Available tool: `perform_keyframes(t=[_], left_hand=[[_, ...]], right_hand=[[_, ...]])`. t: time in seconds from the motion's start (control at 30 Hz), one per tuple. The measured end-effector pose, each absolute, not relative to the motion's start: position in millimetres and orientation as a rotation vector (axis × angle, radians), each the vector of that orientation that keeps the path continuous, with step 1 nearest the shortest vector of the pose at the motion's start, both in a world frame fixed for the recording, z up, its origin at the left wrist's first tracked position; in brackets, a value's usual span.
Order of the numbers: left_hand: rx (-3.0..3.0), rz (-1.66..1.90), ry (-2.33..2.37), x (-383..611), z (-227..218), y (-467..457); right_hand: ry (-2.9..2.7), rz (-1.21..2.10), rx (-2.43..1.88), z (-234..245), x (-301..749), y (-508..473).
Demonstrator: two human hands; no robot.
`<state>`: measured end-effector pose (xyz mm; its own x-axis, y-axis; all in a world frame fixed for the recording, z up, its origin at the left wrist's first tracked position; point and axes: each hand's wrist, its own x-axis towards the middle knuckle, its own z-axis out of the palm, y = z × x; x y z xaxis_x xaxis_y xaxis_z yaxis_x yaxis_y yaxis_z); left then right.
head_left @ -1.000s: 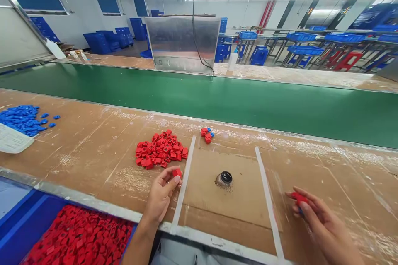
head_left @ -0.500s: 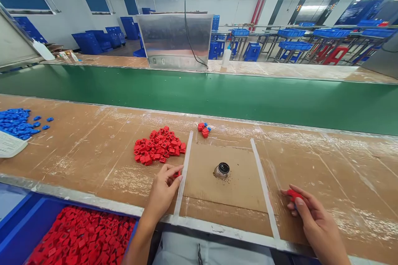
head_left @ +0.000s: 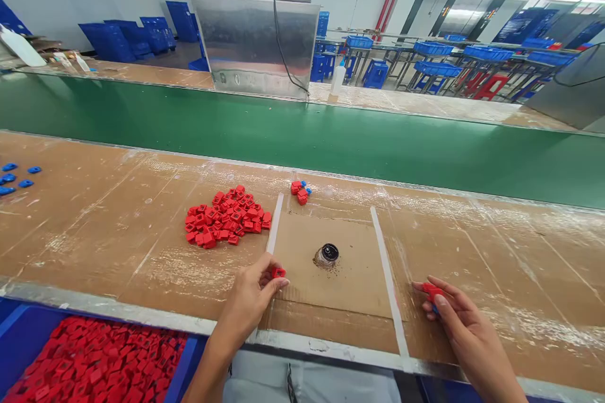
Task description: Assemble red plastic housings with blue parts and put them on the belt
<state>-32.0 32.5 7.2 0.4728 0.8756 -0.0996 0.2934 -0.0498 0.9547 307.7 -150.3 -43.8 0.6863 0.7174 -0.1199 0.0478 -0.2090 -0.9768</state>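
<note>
The left hand pinches a small red square plastic part between thumb and forefinger, closed on it right at the near left corner of a cardboard sheet. The right hand has its fingers together around a second red part, with a fleck of blue showing under the thumb; this may be a red piece joined to a blue one, though the fingers hide too much to be sure. The hands are on either side of the sheet, over a brown-covered workbench, and the sheet lies between 2 white tape strips. At its centre stands a small metal jar with a dark top and brown specks around its foot. Beyond the left strip lies a heap of red square parts, and a small cluster of red and blue parts sits past the sheet's far edge. A blue bin full of red parts sits below the bench's near edge, a few blue parts lie at far left, and a green conveyor belt runs behind.
</note>
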Motion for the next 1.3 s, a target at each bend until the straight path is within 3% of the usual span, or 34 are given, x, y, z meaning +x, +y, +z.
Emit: perform_keyframes(t=[0.2, 0.4, 0.53, 0.8, 1.3], left_hand=[[1.381, 0.709, 0.931, -13, -6, 19], [1.187, 0.631, 0.837, 6, -13, 3], [1.162, 0.647, 0.815, 4, -17, 3], [1.079, 0.669, 0.748, -1, -20, 0], [1.074, 0.641, 0.742, -2, -16, 2]], right_hand=[[-0.652, 0.693, -1.657, -24, 304, -134], [-1.147, 0.797, -1.718, 23, 274, -92], [-1.502, 0.591, -1.699, 41, 248, -60], [-1.937, 0.225, -1.702, 48, 221, -36], [-2.051, 0.201, -1.703, 48, 217, -36]])
